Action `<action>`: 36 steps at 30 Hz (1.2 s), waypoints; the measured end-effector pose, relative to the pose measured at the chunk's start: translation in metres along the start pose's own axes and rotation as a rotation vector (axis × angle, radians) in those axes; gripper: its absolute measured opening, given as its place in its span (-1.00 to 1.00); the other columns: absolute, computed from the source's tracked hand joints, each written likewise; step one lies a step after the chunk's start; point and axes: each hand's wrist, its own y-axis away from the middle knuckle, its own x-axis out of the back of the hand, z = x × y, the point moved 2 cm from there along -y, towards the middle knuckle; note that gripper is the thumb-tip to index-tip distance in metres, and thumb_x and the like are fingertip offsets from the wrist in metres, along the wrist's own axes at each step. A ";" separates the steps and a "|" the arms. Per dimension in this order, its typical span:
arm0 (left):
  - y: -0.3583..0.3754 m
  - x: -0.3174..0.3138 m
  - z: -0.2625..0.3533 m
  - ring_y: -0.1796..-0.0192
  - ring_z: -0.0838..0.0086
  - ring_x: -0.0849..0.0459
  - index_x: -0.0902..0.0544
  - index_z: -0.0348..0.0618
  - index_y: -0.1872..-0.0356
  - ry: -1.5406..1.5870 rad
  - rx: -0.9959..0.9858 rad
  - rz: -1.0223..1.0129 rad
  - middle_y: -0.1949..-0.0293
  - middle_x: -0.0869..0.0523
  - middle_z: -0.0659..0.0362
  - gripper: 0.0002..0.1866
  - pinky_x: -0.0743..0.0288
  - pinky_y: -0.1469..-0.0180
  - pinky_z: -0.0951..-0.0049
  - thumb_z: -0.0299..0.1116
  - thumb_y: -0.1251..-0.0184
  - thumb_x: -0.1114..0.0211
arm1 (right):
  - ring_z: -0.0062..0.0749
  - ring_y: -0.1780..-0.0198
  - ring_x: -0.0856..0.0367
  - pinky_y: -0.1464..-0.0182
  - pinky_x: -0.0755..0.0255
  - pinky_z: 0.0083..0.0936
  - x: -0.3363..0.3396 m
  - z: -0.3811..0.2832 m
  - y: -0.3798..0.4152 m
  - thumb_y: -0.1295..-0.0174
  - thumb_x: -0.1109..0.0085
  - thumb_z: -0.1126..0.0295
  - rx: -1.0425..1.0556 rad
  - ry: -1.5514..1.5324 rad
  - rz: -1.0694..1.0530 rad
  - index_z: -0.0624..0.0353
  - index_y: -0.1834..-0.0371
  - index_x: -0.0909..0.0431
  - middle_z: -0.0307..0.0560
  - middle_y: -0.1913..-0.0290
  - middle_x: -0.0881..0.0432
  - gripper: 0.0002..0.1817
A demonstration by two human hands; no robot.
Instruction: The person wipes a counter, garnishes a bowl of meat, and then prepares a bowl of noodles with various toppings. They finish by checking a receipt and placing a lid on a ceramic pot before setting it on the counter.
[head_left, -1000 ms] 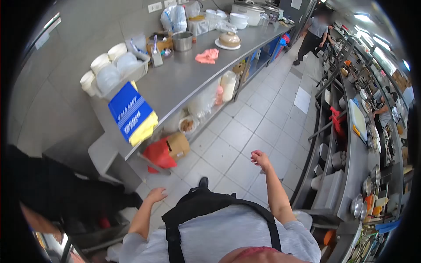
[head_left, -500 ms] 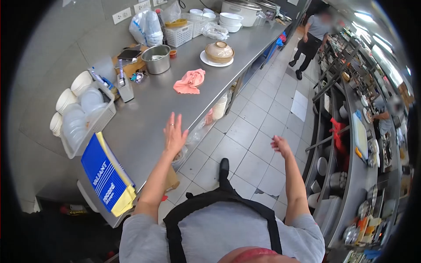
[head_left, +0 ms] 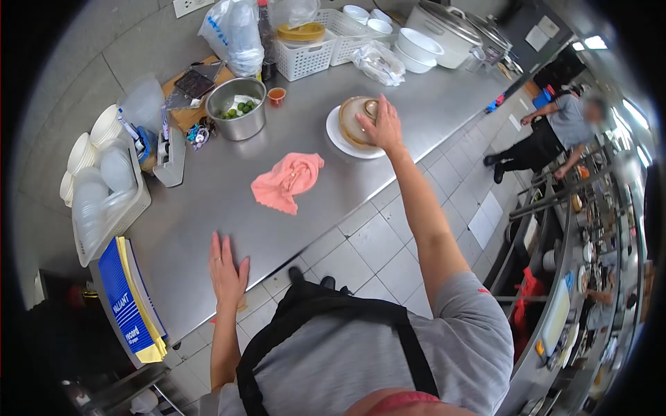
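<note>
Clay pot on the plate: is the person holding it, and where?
The right hand rests on the clay pot's lid, fingers spread over its top; a firm hold cannot be told. The left hand lies flat on the counter.

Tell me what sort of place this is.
Most likely a restaurant kitchen: a long stainless steel counter, stacked white bowls in a basket, a lidded clay pot under the right hand, and another worker down the aisle.
</note>
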 end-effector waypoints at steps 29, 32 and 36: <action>-0.091 -0.056 0.091 -0.05 0.18 -0.53 -0.53 -0.22 0.01 0.420 0.244 0.325 -0.07 -0.52 -0.03 -0.67 -0.42 -0.03 0.38 -0.43 -0.17 -0.19 | 0.05 0.34 -0.57 0.25 -0.49 -0.21 0.060 0.025 -0.104 -0.03 -0.20 -0.03 0.368 0.017 -0.284 0.16 0.06 -0.52 0.15 0.20 -0.48 -0.46; -0.127 -0.075 0.135 0.08 0.31 -0.58 -0.53 -0.23 0.04 0.616 0.190 0.178 0.03 -0.58 0.03 -0.69 -0.47 0.10 0.42 -0.46 -0.15 -0.20 | 0.01 0.31 -0.56 0.26 -0.48 -0.21 0.033 0.031 -0.086 0.02 -0.24 0.00 0.483 -0.020 -0.368 0.16 0.07 -0.52 0.11 0.24 -0.44 -0.46; -0.161 -0.113 0.163 0.19 0.43 -0.61 -0.44 -0.25 -0.07 0.631 0.041 -0.012 0.10 -0.58 0.08 -0.61 -0.48 0.17 0.49 -0.44 -0.20 -0.19 | -0.07 0.28 -0.53 0.28 -0.47 -0.26 0.025 0.027 -0.074 0.06 -0.28 0.05 0.544 -0.081 -0.413 0.18 0.10 -0.52 0.02 0.27 -0.40 -0.47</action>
